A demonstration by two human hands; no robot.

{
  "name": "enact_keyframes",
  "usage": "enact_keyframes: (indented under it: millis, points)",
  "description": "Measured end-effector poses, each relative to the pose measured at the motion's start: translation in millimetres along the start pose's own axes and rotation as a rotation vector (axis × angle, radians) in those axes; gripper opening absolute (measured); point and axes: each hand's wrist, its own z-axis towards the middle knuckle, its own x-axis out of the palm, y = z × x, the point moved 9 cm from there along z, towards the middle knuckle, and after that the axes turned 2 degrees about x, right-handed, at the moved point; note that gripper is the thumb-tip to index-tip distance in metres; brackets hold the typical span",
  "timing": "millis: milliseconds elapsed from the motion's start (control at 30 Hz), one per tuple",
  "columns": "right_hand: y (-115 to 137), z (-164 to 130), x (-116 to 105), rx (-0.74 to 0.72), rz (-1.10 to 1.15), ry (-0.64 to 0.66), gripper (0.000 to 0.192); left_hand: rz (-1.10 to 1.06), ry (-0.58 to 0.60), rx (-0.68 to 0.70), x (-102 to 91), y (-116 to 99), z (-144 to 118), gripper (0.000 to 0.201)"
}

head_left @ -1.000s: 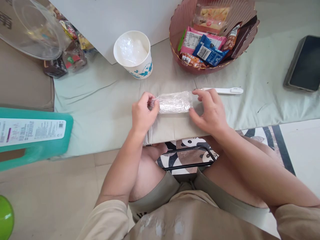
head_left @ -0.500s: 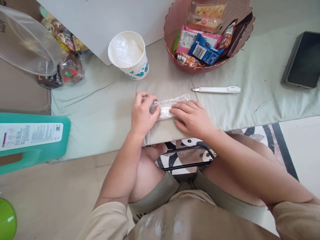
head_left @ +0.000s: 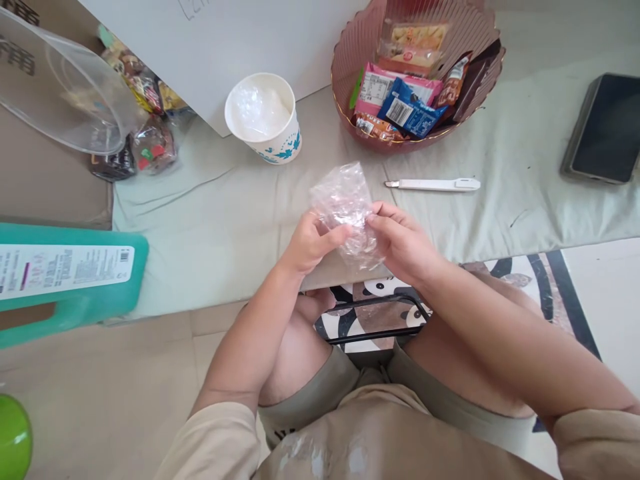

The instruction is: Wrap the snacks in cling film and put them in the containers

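A crinkled clear plastic wrapper (head_left: 345,193) is held up between my two hands over the front edge of the cloth-covered table. My left hand (head_left: 316,243) grips its left side, thumb lying across the front. On the right side, my right hand (head_left: 403,237) pinches it between thumb and fingers. Beyond the wrapper stands a white paper cup (head_left: 280,143) with blue leaf prints and clear crumpled plastic inside. Right of the wrapper, a white utility knife (head_left: 435,185) lies on the cloth, its short blade tip showing at the left end.
Behind the knife is a pink ribbed bowl (head_left: 345,123) of packaged snacks. A black phone-like device (head_left: 603,127) lies far right. At left are a green jug (head_left: 135,280), a clear plastic tub (head_left: 75,87) and wrapped snacks (head_left: 153,143). A white board (head_left: 215,53) stands at the back.
The wrapper was flat and narrow on the table under both hands; now it is lifted, turned and spread upright between them. My left hand has moved right, and both hands have closed on it.
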Motion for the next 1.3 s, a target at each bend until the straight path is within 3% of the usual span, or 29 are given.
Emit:
enact_keyframes:
  millis: [100, 167, 333, 433, 533, 633, 667, 833, 933, 1033, 1100, 1233, 1300]
  points:
    - [-1, -3, 0, 0.035, -0.068, -0.016, 0.026, -0.055, -0.13, -0.083, -2.2, 4, 0, 0.043]
    - [5, -5, -4, -0.002, -0.14, -0.044, 0.033, -0.016, -0.157, -0.107, -3.7, 2, 0, 0.037]
    - [2, -3, 0, 0.002, -0.221, 0.042, 0.037, 0.048, -0.073, -0.158, 0.1, -2, 1, 0.025]
    - [-2, 1, 0, 0.012, -0.174, 0.035, 0.036, 0.0, -0.042, -0.184, 1.2, 1, -1, 0.026]
    - [-3, 4, 1, -0.002, -0.046, 0.04, 0.034, -0.108, -0.125, -0.16, -6.2, 1, -2, 0.027]
    - [2, 4, -6, -0.045, 0.017, -0.009, 0.017, -0.204, -0.131, -0.181, -7.9, 0, -2, 0.023]
    - [4, 4, -9, -0.052, 0.005, -0.022, 0.011, -0.227, -0.103, -0.211, -6.4, 0, -2, 0.023]
    - [20, 2, 3, -0.166, -0.26, 0.027, 0.023, -0.192, 0.0, -0.308, -7.5, 3, -5, 0.042]
    - [22, 4, 17, -0.205, -0.422, 0.034, 0.012, -0.025, -0.047, -0.269, -17.7, 1, -7, 0.036]
    - [20, 10, 24, -0.222, -0.419, 0.004, 0.036, -0.037, -0.147, -0.236, -29.1, -3, -12, 0.047]
    - [20, 15, 22, -0.23, -0.356, -0.035, 0.038, -0.026, -0.263, -0.19, -44.8, -11, -15, 0.052]
    - [19, 22, 9, -0.214, -0.245, -0.132, 0.029, 0.136, -0.588, 0.053, -100.2, -58, -12, 0.042]
    - [18, 23, 6, -0.198, -0.235, -0.149, 0.026, 0.269, -0.673, 0.223, -125.6, -92, 3, 0.029]
